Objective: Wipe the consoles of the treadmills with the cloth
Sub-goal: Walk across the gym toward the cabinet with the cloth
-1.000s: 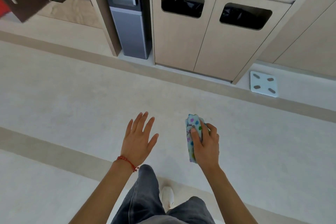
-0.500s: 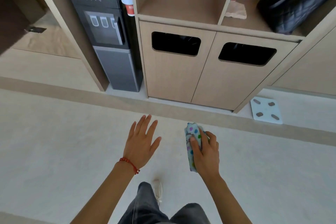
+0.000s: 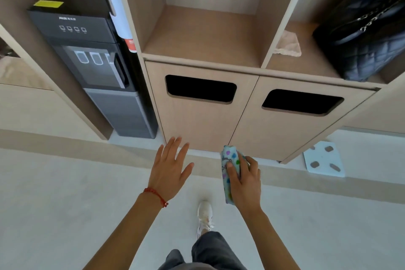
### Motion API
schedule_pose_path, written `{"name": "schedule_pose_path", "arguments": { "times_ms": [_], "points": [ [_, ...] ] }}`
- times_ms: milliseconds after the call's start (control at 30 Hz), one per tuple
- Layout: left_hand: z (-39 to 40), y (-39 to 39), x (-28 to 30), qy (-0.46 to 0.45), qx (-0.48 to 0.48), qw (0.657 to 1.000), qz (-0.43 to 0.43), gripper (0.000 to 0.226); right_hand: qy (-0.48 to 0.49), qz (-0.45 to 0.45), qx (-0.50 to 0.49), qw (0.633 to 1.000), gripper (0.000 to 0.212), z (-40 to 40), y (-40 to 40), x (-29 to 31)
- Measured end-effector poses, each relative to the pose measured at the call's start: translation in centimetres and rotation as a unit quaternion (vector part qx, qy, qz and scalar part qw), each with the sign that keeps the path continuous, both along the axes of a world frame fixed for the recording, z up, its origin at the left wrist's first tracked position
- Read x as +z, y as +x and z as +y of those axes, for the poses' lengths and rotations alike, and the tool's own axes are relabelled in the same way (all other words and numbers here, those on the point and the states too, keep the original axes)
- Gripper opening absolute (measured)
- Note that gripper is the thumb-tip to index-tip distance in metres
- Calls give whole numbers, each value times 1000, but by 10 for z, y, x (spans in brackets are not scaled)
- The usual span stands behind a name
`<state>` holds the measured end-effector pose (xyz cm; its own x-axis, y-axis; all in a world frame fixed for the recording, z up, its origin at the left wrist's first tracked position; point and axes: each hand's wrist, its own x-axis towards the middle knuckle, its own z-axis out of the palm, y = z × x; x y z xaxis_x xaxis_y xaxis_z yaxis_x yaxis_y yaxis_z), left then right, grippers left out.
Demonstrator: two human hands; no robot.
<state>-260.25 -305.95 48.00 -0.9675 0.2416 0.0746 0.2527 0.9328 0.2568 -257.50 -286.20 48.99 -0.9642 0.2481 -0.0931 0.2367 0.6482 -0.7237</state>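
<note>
Two hands over bare floor (image 3: 65, 204): left hand (image 3: 168, 171) empty, fingers spread; right hand (image 3: 245, 182) clamped on folded dotted cloth (image 3: 229, 160). Cabinet (image 3: 208, 120) edge just beyond; bathroom scale (image 3: 323, 160) far right.

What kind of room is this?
Probably a gym's lobby or locker area: a water dispenser, a floor scale, and open cubbies holding a handbag above two bin slots.
</note>
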Motion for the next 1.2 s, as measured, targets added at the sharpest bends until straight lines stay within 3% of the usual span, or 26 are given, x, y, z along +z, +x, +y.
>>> {"name": "schedule_pose_path", "arguments": {
  "times_ms": [100, 400, 767, 933, 1200],
  "points": [
    [9, -54, 6, 5, 6, 1000, -1, 68, -1, 11, 1, 1000, 62, 10, -57, 7],
    [21, -190, 31, 14, 10, 999, 35, 65, 14, 36, 7, 999, 48, 22, -201, 27],
    [-1, -346, 42, 30, -38, 998, 45, 64, 39, 69, -43, 996, 64, -8, -344, 45],
    [-13, -395, 45, 5, -44, 999, 27, 65, 119, 32, -48, 991, 68, -12, -403, 55],
    [-23, -437, 33, -10, -46, 999, 3, 65, 201, -45, -60, 977, 56, -12, -452, 49]
  ]
}}
